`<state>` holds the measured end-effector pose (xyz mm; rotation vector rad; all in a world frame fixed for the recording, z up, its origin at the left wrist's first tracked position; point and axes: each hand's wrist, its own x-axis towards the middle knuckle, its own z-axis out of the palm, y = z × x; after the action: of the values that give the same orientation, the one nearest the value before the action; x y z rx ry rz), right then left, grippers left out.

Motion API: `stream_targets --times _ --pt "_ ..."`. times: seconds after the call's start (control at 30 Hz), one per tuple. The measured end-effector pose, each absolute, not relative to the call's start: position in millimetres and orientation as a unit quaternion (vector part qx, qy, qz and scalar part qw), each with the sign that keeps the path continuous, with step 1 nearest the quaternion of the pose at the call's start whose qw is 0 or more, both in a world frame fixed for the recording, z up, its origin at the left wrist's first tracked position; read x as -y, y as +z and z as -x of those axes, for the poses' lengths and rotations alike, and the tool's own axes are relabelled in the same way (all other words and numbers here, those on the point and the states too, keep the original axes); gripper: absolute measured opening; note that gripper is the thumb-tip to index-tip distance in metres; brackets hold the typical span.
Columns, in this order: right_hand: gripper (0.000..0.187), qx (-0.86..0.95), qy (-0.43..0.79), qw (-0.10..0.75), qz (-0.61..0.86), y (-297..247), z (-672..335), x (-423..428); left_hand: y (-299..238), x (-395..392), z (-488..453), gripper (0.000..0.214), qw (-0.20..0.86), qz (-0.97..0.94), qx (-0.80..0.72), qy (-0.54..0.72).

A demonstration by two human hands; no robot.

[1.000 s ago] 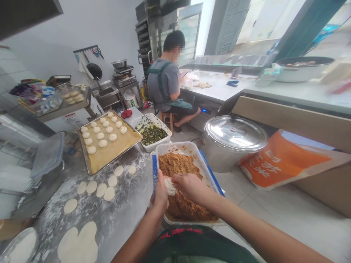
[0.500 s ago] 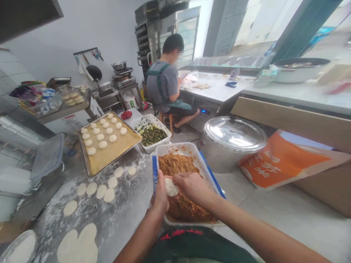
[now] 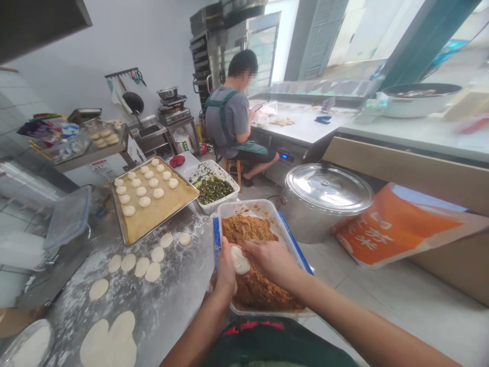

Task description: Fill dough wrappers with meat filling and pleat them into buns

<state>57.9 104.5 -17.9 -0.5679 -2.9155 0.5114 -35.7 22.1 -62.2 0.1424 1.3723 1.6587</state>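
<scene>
Currently beside floured bench [image 3: 179, 290], over tub [image 3: 284, 234] of brown filling [image 3: 248, 228]: cradling in left hand [image 3: 226, 270], pinching at edge with right hand [image 3: 273, 261], pleated dough bun [image 3: 240, 260]. Probably light, soft, easily torn; best supported underneath, pinched only at pleats.

Ahead and right of the right hand [image 3: 273, 260], a steel pot [image 3: 305, 224] stands under its lid [image 3: 329, 188], an orange bag [image 3: 401, 224] just beside it. Farther ahead, a person [image 3: 229, 117] sits by a white counter [image 3: 305, 130]; leftward hangs a dark frying pan [image 3: 133, 102].
</scene>
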Motion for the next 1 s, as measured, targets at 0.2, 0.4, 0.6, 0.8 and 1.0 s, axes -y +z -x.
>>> stream_targets --times 0.2,0.4,0.6,0.8,1.0 --pt "0.016 0.957 0.188 0.075 0.206 -18 -56 -105 -59 -23 40 0.065 0.522 -0.054 -0.536 0.661" --pt "0.020 0.960 0.193 0.087 0.185 -19 -59 -99 -67 -25 36 0.060 0.454 -0.064 -0.554 0.694" --pt "0.017 0.940 0.249 0.088 0.218 -13 -58 -98 -61 -26 41 0.067 0.507 -0.079 -0.558 0.652" --pt "0.021 0.954 0.212 0.095 0.192 -13 -61 -102 -63 -21 39 0.064 0.481 -0.085 -0.566 0.664" --pt "0.020 0.947 0.234 0.077 0.206 -8 -60 -100 -63 -26 46 0.066 0.536 -0.065 -0.544 0.642"
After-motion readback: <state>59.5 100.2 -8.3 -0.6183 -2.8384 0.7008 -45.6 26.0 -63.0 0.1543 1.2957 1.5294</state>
